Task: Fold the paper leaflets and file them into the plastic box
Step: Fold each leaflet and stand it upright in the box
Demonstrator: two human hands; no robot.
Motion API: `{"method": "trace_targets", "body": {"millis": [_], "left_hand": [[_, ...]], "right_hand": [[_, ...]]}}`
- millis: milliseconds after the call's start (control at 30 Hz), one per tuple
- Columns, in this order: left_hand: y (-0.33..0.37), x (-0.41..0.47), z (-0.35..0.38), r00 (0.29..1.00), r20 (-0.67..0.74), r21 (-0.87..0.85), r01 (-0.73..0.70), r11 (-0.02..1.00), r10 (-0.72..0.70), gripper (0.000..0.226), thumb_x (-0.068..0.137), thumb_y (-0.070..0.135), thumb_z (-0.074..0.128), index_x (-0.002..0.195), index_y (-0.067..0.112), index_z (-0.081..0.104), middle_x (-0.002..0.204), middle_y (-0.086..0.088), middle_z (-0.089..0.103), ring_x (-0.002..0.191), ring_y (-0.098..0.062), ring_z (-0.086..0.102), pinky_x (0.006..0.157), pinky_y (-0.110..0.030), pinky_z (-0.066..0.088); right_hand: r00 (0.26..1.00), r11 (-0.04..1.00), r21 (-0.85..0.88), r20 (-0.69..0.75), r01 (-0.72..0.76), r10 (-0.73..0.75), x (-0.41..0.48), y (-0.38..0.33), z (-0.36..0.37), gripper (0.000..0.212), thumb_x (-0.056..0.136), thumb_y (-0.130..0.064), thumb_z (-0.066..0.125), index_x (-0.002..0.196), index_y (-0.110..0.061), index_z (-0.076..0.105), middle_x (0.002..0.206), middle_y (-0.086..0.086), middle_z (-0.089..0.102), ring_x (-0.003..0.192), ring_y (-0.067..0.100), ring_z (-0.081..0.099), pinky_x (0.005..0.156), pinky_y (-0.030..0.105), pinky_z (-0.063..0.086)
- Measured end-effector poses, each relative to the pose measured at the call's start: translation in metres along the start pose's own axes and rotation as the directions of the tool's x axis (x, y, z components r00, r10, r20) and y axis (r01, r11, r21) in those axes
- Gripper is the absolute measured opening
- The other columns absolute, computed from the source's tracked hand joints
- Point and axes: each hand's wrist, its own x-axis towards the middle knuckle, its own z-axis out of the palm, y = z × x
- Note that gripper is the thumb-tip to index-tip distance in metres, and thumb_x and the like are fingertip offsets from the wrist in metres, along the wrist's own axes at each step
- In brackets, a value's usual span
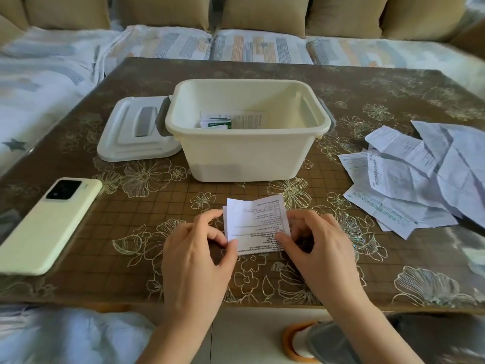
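Two bare forearms reach in from the lower edge, and both hands meet at a partly folded leaflet (256,222) that lies on the table (131,219) just in front of the box (244,153), on its near side. The left hand (194,256) pinches the leaflet's lower left edge between thumb and curled forefinger. The right hand (317,248) has its thumb on the lower right edge with its fingers curled at the right side, also pinching the paper. The leaflet shows dense printed text, and a folded layer peeks out along its left edge.

The box is cream plastic, open, with grey clasps at both ends. Inside it, on the bottom, lie several folded papers (231,120), some with green print. Its white lid (133,137) lies flat on the table, touching the box's left end, with its grey handle facing up. Farther left of the box and nearer the person lies a pale green phone (49,224), its camera side up. Well to the right of the box spreads a loose pile of unfolded, creased leaflets (420,174), overlapping one another. Behind the box, beyond the table's far edge, run patterned seat covers (262,48) and tan cushions (262,14).
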Motion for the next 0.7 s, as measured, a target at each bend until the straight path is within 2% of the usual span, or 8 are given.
{"method": "trace_targets", "body": {"millis": [67, 200, 333, 467, 600, 700], "left_hand": [[0.0, 0.0, 0.001, 1.0, -0.011, 0.001, -0.007, 1.0, 0.007, 0.053, 0.074, 0.028, 0.075, 0.123, 0.021, 0.055, 0.087, 0.018, 0.06, 0.087, -0.01, 0.054, 0.084, -0.04, 0.05], [-0.002, 0.002, 0.002, 0.997, 0.011, 0.051, -0.075, 0.996, 0.075, 0.053, 0.077, 0.026, 0.071, 0.128, 0.017, 0.058, 0.125, 0.0, 0.055, 0.115, -0.018, 0.049, 0.096, -0.034, 0.045], [-0.006, 0.003, 0.006, 0.978, 0.05, 0.084, -0.204, 0.975, 0.2, 0.026, 0.084, 0.022, 0.061, 0.109, 0.022, 0.07, 0.115, 0.007, 0.062, 0.114, -0.018, 0.053, 0.094, -0.04, 0.046], [-0.01, 0.004, 0.008, 0.961, 0.103, 0.078, -0.263, 0.962, 0.255, 0.031, 0.089, 0.026, 0.047, 0.105, 0.026, 0.073, 0.109, 0.013, 0.064, 0.107, -0.013, 0.055, 0.092, -0.035, 0.044], [-0.012, 0.005, 0.008, 0.961, 0.113, 0.065, -0.259, 0.964, 0.251, 0.026, 0.089, 0.021, 0.052, 0.104, 0.027, 0.073, 0.109, 0.014, 0.063, 0.106, -0.011, 0.055, 0.091, -0.034, 0.044], [-0.012, 0.008, 0.007, 0.965, 0.125, 0.032, -0.236, 0.971, 0.23, 0.023, 0.087, 0.016, 0.059, 0.101, 0.028, 0.073, 0.108, 0.017, 0.063, 0.104, -0.009, 0.055, 0.089, -0.035, 0.044]], "right_hand": [[1.0, 1.0, -0.003, 0.007, -0.005, 0.005, 0.0, -0.001, 0.0, 0.036, 0.077, -0.034, 0.076, 0.108, -0.029, 0.059, 0.072, -0.017, 0.053, 0.073, 0.009, 0.048, 0.061, 0.025, 0.042], [0.999, 1.0, 0.005, 0.042, -0.03, 0.029, 0.0, 0.0, -0.001, 0.048, 0.078, -0.037, 0.074, 0.12, -0.029, 0.054, 0.089, -0.016, 0.051, 0.077, 0.007, 0.05, 0.065, 0.026, 0.045], [0.992, 1.0, -0.004, 0.126, 0.004, -0.004, 0.006, 0.0, -0.005, 0.042, 0.082, -0.037, 0.07, 0.122, -0.03, 0.057, 0.109, -0.014, 0.051, 0.086, 0.006, 0.054, 0.067, 0.03, 0.053], [0.964, 0.979, -0.007, 0.175, 0.204, -0.2, 0.013, 0.003, -0.01, 0.025, 0.084, -0.043, 0.063, 0.105, -0.03, 0.069, 0.111, -0.015, 0.059, 0.099, 0.008, 0.053, 0.074, 0.032, 0.053], [0.908, 0.938, 0.022, 0.244, 0.345, -0.34, 0.015, 0.01, -0.015, 0.035, 0.08, -0.062, 0.056, 0.098, -0.036, 0.072, 0.112, -0.02, 0.062, 0.105, 0.008, 0.051, 0.082, 0.029, 0.048], [0.888, 0.912, -0.011, 0.234, 0.41, -0.396, 0.019, 0.014, -0.016, 0.031, 0.083, -0.057, 0.059, 0.097, -0.033, 0.072, 0.109, -0.019, 0.064, 0.106, 0.01, 0.054, 0.083, 0.033, 0.048]]}}
